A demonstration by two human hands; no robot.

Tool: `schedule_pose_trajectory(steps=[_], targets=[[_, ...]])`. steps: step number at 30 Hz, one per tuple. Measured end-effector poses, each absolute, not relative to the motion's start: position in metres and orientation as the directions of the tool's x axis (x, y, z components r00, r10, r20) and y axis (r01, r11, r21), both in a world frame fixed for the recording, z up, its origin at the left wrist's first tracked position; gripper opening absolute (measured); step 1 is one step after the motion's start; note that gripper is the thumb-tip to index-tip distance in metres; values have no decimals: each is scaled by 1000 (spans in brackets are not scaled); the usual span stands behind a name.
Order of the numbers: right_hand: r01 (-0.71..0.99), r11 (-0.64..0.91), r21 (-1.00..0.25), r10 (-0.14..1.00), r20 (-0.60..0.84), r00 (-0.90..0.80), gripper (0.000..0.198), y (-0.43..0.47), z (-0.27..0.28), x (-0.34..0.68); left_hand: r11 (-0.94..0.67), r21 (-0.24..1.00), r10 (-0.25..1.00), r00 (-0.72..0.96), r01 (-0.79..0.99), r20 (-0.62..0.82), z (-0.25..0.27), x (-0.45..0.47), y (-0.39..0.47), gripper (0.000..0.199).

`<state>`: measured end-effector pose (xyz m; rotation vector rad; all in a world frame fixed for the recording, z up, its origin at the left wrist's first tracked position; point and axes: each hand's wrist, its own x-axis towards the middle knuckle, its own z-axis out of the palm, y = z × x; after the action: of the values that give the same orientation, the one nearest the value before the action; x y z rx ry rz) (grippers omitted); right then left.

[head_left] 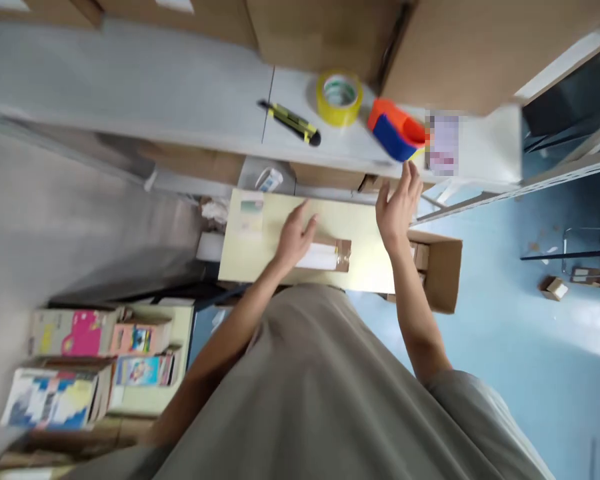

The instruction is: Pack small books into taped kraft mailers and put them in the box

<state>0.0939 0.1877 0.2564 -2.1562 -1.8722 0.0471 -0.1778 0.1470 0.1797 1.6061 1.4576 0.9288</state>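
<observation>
The parcel (325, 257) lies nearer the left hand (293, 239) than the right hand (398, 212).

Packing workshop, cardboard boxes (325, 37), yellow tape roll (337, 115), utility knife (291, 123)

Lg cartons (450, 47) along back of grey shelf (155, 87), top of view. Sm white item (269, 179) on lower lvl, type unclear. Bks (55, 397) w/ colourful covers stacked lower L. Sm brown bxs (553, 288) on blue flr (480, 353), far R, nr metal frame (570, 256).

The parcel (324, 256) seems cardboard, the yellow tape (338, 115) glossy plastic.
</observation>
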Motion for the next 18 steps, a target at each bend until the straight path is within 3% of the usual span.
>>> schedule_pose_trajectory(steps=[4,8,13,18], targets=[[897,-228,-378,969,-174,173,77,87,200,56,365,814,931,-203,452,-304,133,-239,89,69],[837,-401,-372,861,-465,205,82,29,163,8,443,777,894,-153,447,-422,122,-235,54,57],[739,-562,-372,789,-509,344,86,30,145,-8,456,722,889,-221,520,-402,117,-209,53,68],[710,-572,-411,787,-520,332,74,34,145,5,441,723,893,-176,532,-415,109,-229,61,32]])
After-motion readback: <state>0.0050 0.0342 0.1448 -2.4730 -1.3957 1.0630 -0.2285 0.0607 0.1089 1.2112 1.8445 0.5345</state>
